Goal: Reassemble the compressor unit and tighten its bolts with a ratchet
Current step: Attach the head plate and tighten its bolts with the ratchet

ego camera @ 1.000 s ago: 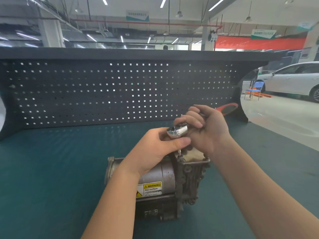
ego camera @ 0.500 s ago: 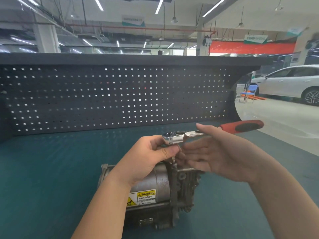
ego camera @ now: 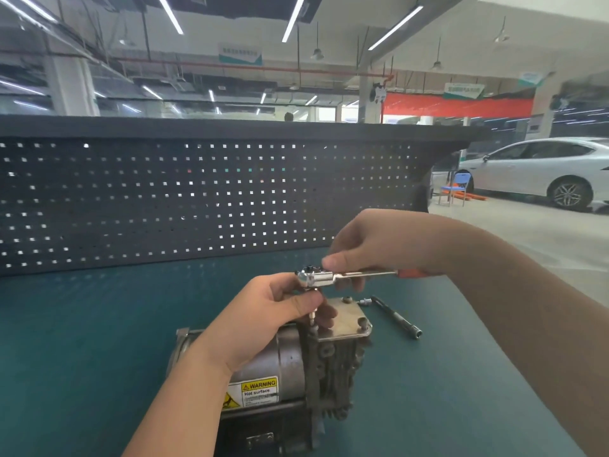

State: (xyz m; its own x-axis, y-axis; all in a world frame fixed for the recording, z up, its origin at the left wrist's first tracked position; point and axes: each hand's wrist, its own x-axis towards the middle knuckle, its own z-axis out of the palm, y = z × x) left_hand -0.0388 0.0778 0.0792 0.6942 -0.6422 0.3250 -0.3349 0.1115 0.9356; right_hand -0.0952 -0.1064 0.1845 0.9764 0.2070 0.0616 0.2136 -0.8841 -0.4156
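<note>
The grey compressor unit (ego camera: 290, 367) lies on the green bench top with a yellow warning label on its barrel and a flat metal cover plate (ego camera: 346, 319) on top. A chrome ratchet (ego camera: 333, 278) with a red handle stands over the plate's near left corner, its thin bit reaching down to a bolt there. My left hand (ego camera: 273, 311) pinches the bit shaft just under the ratchet head. My right hand (ego camera: 365, 249) grips the ratchet's neck from above; my wrist hides most of the red handle. Two more bolts (ego camera: 346, 299) show on the plate.
A black extension bar (ego camera: 395, 316) and a small socket (ego camera: 365, 302) lie on the bench (ego camera: 82, 341) just right of the compressor. A dark pegboard (ego camera: 197, 199) closes the back of the bench. Beyond the right edge are an open floor, a blue chair and a white car.
My right hand went from a flat, open pose along the ratchet to gripping its neck from above. The ratchet handle points right. The cover plate and the tools beside it have come into view.
</note>
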